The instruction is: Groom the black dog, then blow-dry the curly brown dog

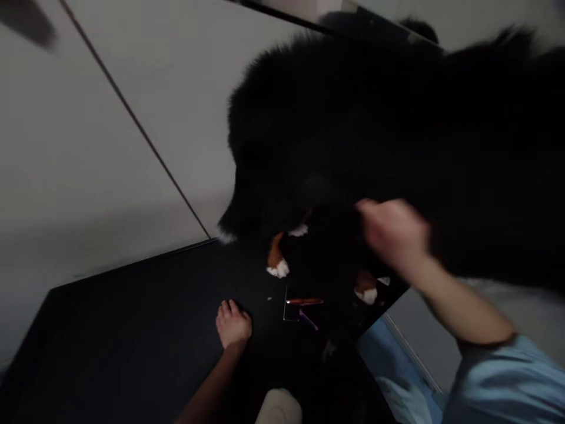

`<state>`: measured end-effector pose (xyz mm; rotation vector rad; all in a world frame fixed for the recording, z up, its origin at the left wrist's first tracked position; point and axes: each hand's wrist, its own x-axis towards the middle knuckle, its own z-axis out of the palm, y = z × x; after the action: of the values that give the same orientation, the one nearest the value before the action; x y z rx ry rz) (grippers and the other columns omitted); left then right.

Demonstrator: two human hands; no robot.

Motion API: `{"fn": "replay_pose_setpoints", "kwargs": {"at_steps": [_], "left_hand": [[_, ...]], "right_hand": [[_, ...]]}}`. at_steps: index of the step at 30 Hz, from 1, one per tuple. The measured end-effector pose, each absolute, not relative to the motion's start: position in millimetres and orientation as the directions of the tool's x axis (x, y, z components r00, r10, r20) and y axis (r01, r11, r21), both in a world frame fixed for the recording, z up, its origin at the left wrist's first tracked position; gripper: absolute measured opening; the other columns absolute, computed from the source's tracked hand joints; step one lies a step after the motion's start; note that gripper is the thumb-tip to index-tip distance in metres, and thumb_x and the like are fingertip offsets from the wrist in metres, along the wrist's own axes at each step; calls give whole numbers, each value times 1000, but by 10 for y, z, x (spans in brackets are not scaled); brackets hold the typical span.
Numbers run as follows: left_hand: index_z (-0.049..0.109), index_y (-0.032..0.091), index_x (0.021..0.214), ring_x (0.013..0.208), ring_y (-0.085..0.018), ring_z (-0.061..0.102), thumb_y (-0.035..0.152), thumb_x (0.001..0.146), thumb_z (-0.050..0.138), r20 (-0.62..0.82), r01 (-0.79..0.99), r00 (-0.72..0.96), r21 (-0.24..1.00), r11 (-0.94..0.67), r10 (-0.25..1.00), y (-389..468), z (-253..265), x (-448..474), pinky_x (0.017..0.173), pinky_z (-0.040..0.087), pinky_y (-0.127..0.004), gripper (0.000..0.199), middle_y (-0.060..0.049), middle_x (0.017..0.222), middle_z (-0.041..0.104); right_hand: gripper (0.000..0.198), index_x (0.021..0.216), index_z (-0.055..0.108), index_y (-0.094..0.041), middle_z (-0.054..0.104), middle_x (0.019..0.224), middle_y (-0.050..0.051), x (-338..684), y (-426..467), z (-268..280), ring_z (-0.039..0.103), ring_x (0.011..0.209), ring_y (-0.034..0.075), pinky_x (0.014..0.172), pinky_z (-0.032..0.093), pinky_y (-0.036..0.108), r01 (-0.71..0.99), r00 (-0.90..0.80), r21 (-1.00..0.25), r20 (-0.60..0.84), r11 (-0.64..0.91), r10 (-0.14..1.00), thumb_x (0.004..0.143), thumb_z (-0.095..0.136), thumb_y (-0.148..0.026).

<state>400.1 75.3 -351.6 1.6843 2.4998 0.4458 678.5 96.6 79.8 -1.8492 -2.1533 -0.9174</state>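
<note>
A large black dog (353,129) with white-tipped, rust-brown paws is on a black table (132,330), its muzzle to the left. My right hand (392,232), smeared by motion, is curled closed against the dark fur of its side. Whether it grips fur or a small tool, I cannot make out. My left hand (233,324) lies on the tabletop, fingers stretched forward, holding nothing. To its right are a slim orange-handled tool (304,301) and a thin purple item (309,320), by a flat dark rectangle with a bright edge.
A pale panelled wall (145,194) stands behind the table. At the bottom is a beige rounded shape (279,407), which I cannot identify. Blue fabric (397,365) shows below the table's right edge. A dark blurred shape (29,20) is at the upper left.
</note>
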Motion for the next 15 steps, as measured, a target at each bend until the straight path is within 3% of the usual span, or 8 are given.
{"fn": "replay_pose_setpoints", "kwargs": {"at_steps": [1,2,4,6,9,12,14,15], "left_hand": [[52,-9,139,134,-39,47,21,92,36,96,894,-383,287,343,919,755,-3516,3997,111,39,-50,58,-30,145,49],[53,-10,138,133,-40,48,21,92,35,111,897,-382,284,339,917,757,-3515,3993,110,39,-51,58,-31,144,50],[54,-10,136,132,-41,48,23,92,33,143,902,-376,283,327,915,760,-3507,3987,108,40,-52,58,-32,142,51],[54,-10,135,131,-41,49,23,91,33,161,903,-373,289,317,914,762,-3492,3983,107,41,-53,59,-32,141,52],[54,-10,135,132,-41,48,23,89,36,153,900,-370,303,313,917,761,-3466,3974,108,41,-52,60,-33,141,51],[53,-11,135,133,-42,47,25,87,38,153,896,-370,322,307,916,761,-3449,3958,108,40,-53,62,-34,142,49],[54,-12,134,132,-44,48,26,87,36,165,896,-365,329,297,916,764,-3437,3947,107,40,-54,63,-34,141,50],[55,-12,133,132,-44,48,27,87,35,171,898,-360,330,291,917,765,-3427,3943,107,40,-55,63,-35,140,50]], "right_hand": [[47,128,66,-29,68,96,17,6991,850,1181,65,91,29,69,47,41,945,-119,288,747,-157,654,99,30,-36],[48,130,65,-29,67,101,19,7162,760,1500,64,94,32,70,45,44,931,-48,199,897,-306,440,98,31,-40],[47,126,66,-33,64,107,20,7379,705,1846,63,95,33,68,45,45,898,-6,198,899,-394,439,98,28,-39],[46,115,70,-26,64,103,20,7435,831,1753,64,91,34,63,46,43,869,1,327,749,-371,663,98,27,-29],[38,107,70,-11,65,104,24,7295,1112,1024,65,92,33,63,49,36,850,-10,498,340,-171,940,93,36,-12],[25,94,74,-7,68,96,21,7080,1088,283,68,86,25,63,49,28,870,-63,475,-164,134,985,87,50,-5],[13,84,75,-14,70,87,12,7050,874,198,67,78,18,59,46,22,877,-143,408,-282,254,949,81,63,-8],[10,81,75,-17,70,83,9,7097,744,333,66,74,16,56,44,21,883,-183,393,-212,255,960,81,67,-11]]}}
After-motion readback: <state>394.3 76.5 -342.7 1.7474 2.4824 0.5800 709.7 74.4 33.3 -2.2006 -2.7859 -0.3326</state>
